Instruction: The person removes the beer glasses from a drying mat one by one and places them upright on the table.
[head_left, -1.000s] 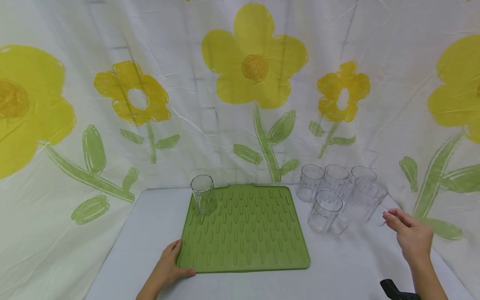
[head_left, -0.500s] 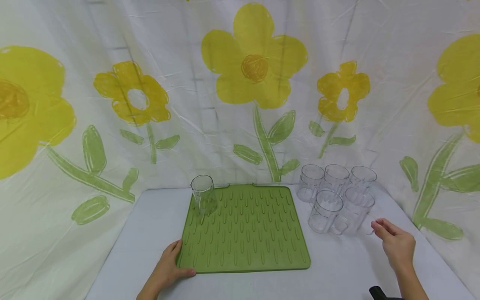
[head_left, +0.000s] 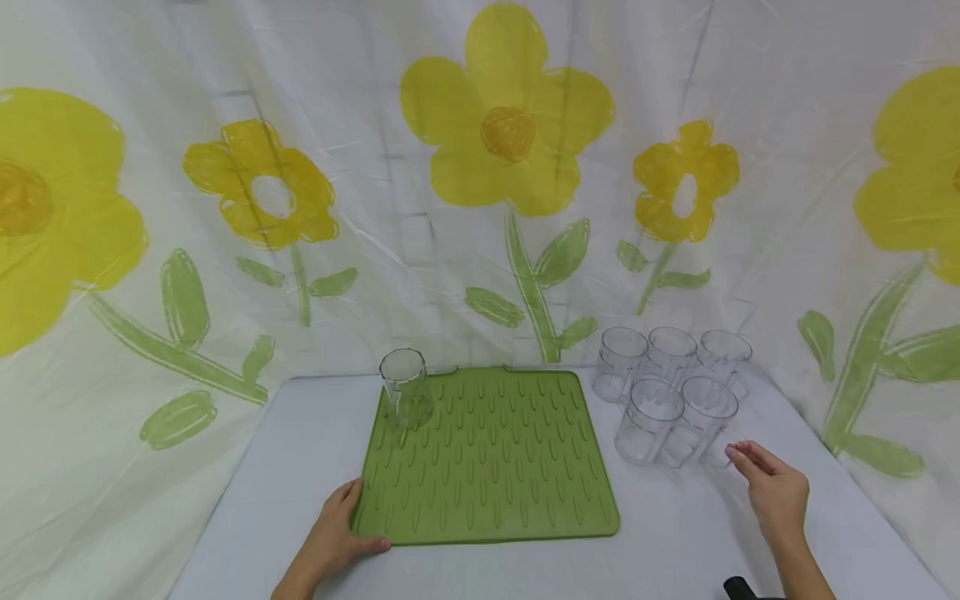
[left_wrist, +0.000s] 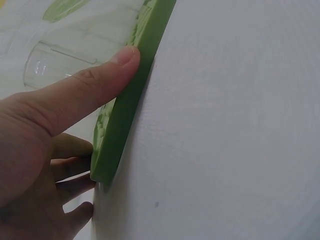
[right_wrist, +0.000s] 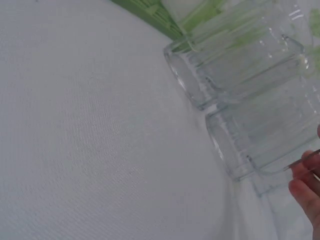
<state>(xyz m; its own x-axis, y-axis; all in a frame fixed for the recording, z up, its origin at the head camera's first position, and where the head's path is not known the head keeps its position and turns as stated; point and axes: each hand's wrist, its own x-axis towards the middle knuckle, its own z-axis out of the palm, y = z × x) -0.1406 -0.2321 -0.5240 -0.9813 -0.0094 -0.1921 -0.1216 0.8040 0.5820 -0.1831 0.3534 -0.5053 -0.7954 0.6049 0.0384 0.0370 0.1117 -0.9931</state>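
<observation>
My right hand (head_left: 776,492) pinches the handle of a clear glass mug (head_left: 697,425) between thumb and fingertips. This mug stands upright on the right of the table, close beside another glass mug (head_left: 648,425); in the right wrist view its base (right_wrist: 222,147) is at the white cloth. At the near left corner of a green ridged mat (head_left: 495,467), my left hand (head_left: 333,533) holds the edges, its thumb (left_wrist: 95,82) along the front and its fingers at the left side. One glass mug (head_left: 408,392) stands on the mat's far left corner.
Several more glass mugs (head_left: 622,367) stand in a row behind the held one. A white cloth covers the table (head_left: 262,475). A curtain with yellow flowers (head_left: 510,133) hangs along the back. A black piece (head_left: 738,587) shows beside the right forearm.
My right hand has moved left and toward me, bringing the glass mug from the right to beside its neighbour in the front row. The left hand and the mat have stayed put.
</observation>
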